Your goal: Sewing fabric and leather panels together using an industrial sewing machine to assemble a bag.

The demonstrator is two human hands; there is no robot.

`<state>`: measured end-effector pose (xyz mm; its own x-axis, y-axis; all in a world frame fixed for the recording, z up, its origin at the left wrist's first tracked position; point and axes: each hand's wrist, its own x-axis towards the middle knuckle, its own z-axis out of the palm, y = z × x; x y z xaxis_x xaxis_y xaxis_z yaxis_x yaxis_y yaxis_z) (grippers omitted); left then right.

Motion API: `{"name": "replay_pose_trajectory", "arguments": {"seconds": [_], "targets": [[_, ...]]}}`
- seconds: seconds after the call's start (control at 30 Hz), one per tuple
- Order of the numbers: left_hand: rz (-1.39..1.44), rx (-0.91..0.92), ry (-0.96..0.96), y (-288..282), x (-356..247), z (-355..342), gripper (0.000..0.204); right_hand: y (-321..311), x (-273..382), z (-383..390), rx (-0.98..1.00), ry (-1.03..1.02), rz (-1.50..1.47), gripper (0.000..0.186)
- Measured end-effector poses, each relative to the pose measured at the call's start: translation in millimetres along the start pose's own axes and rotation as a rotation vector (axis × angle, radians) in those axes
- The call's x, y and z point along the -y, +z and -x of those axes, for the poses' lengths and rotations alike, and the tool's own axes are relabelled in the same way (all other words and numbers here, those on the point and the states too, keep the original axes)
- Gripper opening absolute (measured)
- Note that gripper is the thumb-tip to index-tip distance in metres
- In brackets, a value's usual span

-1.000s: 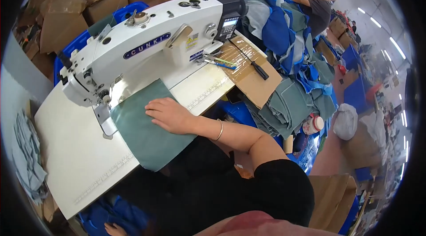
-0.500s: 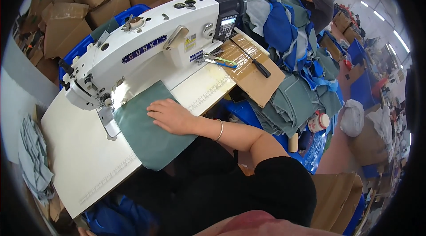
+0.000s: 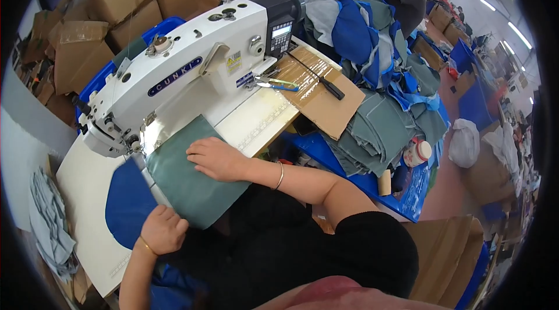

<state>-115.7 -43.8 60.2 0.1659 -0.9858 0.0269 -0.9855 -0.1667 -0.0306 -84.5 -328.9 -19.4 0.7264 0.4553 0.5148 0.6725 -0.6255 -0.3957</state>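
While left hand [image 3: 163, 229] pinches its edge, right hand [image 3: 218, 158] flattens green fabric [image 3: 189, 185]

The right hand [image 3: 218, 159] lies flat with the palm down, the fingers stretched and a little apart, pointing to the left. Its forearm comes in from the right, bent at the elbow, with a thin bracelet at the wrist. The left hand [image 3: 163, 229] is lower, curled into a loose fist, its forearm rising from the bottom edge.
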Motion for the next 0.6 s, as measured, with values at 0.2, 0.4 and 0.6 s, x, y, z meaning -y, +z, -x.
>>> {"name": "replay_pose_trajectory", "arguments": {"seconds": [0.2,0.4,0.6], "targets": [[0.048,-0.141,-0.107,8,-4,-4,0.026,0,0,-2,-0.006,0.008,-0.011,0.028],[0.107,-0.194,-0.611,0,0,17,0.078,-9,5,0,0.042,0.032,0.034,0.031],[0.098,0.032,-0.887,37,0,63,0.099,0,2,-1,0.017,-0.006,0.006,0.031]]}}
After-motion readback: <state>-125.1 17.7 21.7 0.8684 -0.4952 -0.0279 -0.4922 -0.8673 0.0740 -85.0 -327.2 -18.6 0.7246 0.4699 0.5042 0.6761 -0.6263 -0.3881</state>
